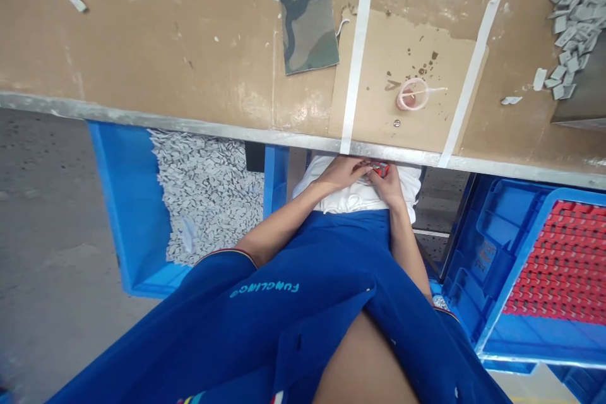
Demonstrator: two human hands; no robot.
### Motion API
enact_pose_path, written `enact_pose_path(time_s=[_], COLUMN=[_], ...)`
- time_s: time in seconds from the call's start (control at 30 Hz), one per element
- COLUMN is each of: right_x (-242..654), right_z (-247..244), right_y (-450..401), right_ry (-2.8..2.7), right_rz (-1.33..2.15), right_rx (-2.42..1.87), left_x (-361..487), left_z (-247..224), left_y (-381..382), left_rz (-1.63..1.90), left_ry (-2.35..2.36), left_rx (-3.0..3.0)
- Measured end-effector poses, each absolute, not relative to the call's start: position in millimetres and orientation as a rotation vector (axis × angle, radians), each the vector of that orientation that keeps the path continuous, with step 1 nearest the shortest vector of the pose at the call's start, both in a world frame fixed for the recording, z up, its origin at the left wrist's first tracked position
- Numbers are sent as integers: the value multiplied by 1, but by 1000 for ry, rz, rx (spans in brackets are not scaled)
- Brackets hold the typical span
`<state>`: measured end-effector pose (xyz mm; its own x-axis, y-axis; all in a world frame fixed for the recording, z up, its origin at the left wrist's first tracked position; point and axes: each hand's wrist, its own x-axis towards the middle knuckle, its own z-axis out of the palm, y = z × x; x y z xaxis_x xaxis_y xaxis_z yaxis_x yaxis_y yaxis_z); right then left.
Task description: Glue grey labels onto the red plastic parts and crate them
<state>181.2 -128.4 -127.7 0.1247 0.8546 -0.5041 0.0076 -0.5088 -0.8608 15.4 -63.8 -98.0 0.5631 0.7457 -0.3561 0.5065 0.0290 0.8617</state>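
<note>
Over the lap, just below the table's front edge, my two hands meet at a small red part (380, 168). My right hand (389, 184) has its fingers closed round this part. From the left, my left hand (344, 172) reaches to it with fingertips pressed together at its side; whether they hold a small piece is too small to tell. White cloth (353, 199) lies under both hands. On the table above them, a small clear cup (413, 95) with pinkish contents and a thin stick stands on taped cardboard (379, 63).
A blue bin (111, 202) of small grey pieces sits at left below the table (189, 44). At right, a blue crate (492, 265) holds red parts. Camouflage cloth (307, 19) and a grey pile (575, 12) lie on the table.
</note>
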Motion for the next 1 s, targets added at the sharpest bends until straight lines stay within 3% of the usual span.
enact_pose_path(time_s=[0.57,1.0], right_x=[183,177], right_z=[-132,-133], right_y=[-129,-134], right_ry=[-1093,-1250], right_rz=[1353,1198], right_rx=[-1844,-1922], left_x=[23,26], left_z=[-89,-89], left_y=[-56,-59], left_rz=[24,27], left_ry=[1003,1108], left_rx=[2033,1756])
